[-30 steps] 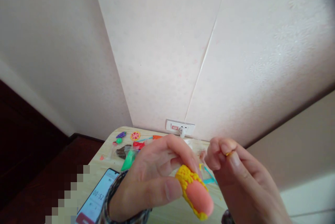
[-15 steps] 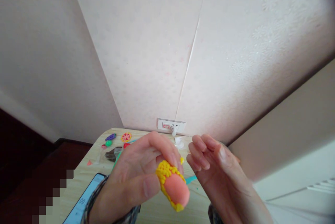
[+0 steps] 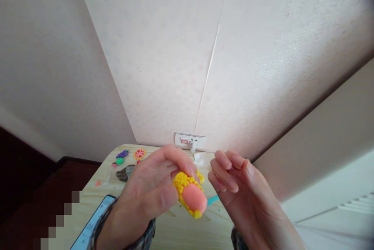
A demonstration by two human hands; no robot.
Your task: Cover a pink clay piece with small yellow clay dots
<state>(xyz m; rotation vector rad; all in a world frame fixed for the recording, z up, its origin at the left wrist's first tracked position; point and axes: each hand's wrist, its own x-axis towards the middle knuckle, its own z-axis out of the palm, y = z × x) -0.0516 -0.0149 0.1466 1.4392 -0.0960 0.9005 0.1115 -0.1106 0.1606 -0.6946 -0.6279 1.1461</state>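
My left hand (image 3: 149, 183) is closed around a modelling-clay piece (image 3: 193, 196), thumb on one side and fingers on the other. The piece has a smooth pink oval body, partly wrapped in bumpy yellow clay beads, with a yellow tip at its lower end. To the right, my right hand (image 3: 233, 180) is raised apart from it, palm turned inward and fingers curled. Its thumb rests against the index finger; anything pinched there is too small to make out. More yellow clay (image 3: 201, 176) shows just behind my left fingertips. A turquoise tool (image 3: 212, 200) lies between the hands, partly hidden.
On the wooden table (image 3: 187, 234) lie a purple grape-like clay piece (image 3: 122, 154), a green one (image 3: 119, 161), a red-and-yellow round slice (image 3: 139, 154) and a dark lump in clear plastic (image 3: 125, 173). A phone (image 3: 93, 222) sits at left. Behind is a wall socket (image 3: 189, 141).
The clay piece in my left hand has risen slightly and tilted a little. More of the yellow clay behind it shows. My right hand has hardly moved; the camera view has shifted slightly.
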